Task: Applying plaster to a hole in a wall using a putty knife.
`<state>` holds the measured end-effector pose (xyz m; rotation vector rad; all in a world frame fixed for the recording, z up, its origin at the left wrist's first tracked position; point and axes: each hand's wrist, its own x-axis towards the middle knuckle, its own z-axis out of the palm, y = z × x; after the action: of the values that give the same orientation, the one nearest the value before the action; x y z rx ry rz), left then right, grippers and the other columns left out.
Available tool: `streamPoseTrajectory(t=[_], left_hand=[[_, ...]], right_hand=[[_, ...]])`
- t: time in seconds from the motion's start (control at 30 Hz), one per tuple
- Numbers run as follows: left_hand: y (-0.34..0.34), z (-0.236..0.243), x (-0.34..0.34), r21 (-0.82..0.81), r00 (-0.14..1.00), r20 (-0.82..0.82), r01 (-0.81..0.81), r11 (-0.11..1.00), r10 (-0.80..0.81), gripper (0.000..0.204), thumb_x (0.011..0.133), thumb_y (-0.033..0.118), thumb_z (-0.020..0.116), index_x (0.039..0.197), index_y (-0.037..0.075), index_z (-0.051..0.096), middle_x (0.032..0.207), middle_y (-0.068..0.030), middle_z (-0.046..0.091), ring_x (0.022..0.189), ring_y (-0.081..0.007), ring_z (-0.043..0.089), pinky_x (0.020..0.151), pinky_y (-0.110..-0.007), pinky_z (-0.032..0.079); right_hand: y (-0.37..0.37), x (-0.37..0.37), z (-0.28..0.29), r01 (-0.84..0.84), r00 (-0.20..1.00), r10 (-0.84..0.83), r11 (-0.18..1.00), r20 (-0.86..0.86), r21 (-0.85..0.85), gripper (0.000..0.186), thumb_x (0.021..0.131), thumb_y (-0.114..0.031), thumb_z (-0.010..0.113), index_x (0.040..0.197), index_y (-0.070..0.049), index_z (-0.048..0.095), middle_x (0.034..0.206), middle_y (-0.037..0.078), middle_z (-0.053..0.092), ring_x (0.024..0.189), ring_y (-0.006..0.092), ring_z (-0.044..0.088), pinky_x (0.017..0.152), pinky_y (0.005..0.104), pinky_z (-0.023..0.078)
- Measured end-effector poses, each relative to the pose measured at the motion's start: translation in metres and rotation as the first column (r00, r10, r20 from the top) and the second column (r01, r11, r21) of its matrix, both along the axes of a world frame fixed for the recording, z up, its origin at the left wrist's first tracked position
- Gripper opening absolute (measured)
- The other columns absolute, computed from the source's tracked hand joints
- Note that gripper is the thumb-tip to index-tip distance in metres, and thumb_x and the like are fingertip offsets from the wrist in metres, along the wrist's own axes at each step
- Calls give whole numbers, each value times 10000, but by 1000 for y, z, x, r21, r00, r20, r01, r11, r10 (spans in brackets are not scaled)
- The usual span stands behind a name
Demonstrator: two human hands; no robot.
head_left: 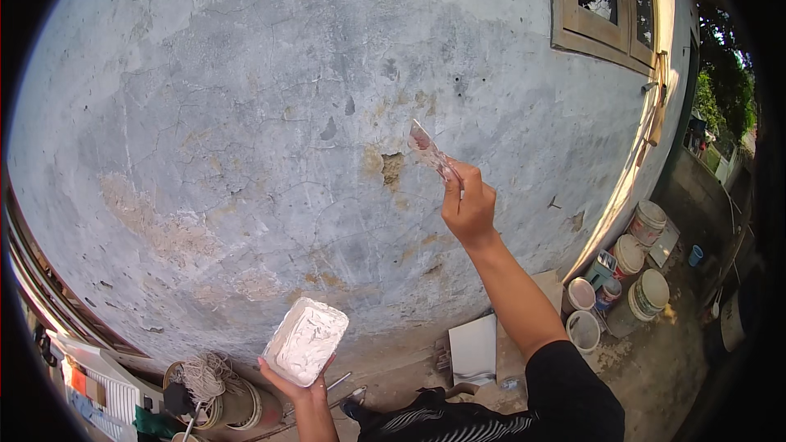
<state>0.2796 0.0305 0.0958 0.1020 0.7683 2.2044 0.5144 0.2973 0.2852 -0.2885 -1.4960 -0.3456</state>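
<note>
My right hand (470, 203) is closed round the handle of a putty knife (427, 150), whose blade is smeared with whitish paste and points up and to the left. The blade is right of a chipped hole (392, 169) in the cracked blue-grey wall (270, 98); I cannot tell whether it touches the wall. Lower down, my left hand (308, 390) supports a rectangular tub (288, 315) from beneath, with fingers at its sides. White filler paste (306, 345) fills the tub, its surface uneven.
Several paint buckets (648, 293) stand at the lower right by the wall. A wooden window (606, 24) is at the upper right. At the lower left are a bucket with tangled string (210, 376) and a white slatted object (102, 393). A pale board (473, 350) leans below the wall.
</note>
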Motion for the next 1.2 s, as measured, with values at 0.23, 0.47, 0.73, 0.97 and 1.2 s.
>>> streamPoseTrajectory(t=[0.23, 0.47, 0.73, 0.97, 1.2], left_hand=[[-2, -3, -1, 6, 1000, -1, -12, 1000, 12, 907, 872, 767, 299, 1500, 118, 389, 1396, -168, 570, 1101, -424, 661, 647, -615, 597], [-4, 0, -1, -1, 1000, 3, -7, 1000, 7, 902, 875, 762, 296, 1500, 119, 389, 1404, -171, 564, 1107, -430, 658, 660, -616, 598], [0, 6, 4, -44, 1000, -2, -25, 999, 25, 887, 877, 758, 304, 1490, 125, 406, 1393, -173, 570, 1092, -429, 664, 623, -608, 600], [0, -4, -5, 10, 1000, 1, 6, 1000, -6, 894, 877, 761, 306, 1498, 124, 392, 1403, -168, 565, 1085, -432, 666, 621, -616, 597], [-8, -10, -11, 24, 1000, 16, 14, 1000, -15, 895, 873, 762, 312, 1498, 127, 394, 1413, -161, 560, 1118, -443, 647, 665, -653, 578]], right_hand=[[7, -4, -2, -50, 999, 49, 990, -12, -132, 91, 967, 0, 586, 1057, 12, 582, 868, 142, 719, 672, 239, 716, 581, 308, 552], [8, -5, -3, -57, 998, 55, 993, -17, -99, 100, 975, -8, 579, 1072, 14, 573, 882, 132, 713, 684, 240, 721, 590, 310, 556], [1, -10, 2, -106, 993, 104, 994, -49, -40, 118, 960, 12, 585, 1078, 4, 580, 872, 142, 709, 658, 251, 707, 572, 313, 548], [1, -16, -8, -33, 999, 34, 995, 16, -89, 100, 954, 14, 603, 1054, 16, 596, 882, 157, 724, 691, 263, 723, 588, 315, 561], [-8, -18, -7, -4, 999, 7, 998, 48, -58, 107, 955, 14, 597, 1062, 18, 582, 1123, 138, 740, 859, 262, 756, 657, 300, 605]])
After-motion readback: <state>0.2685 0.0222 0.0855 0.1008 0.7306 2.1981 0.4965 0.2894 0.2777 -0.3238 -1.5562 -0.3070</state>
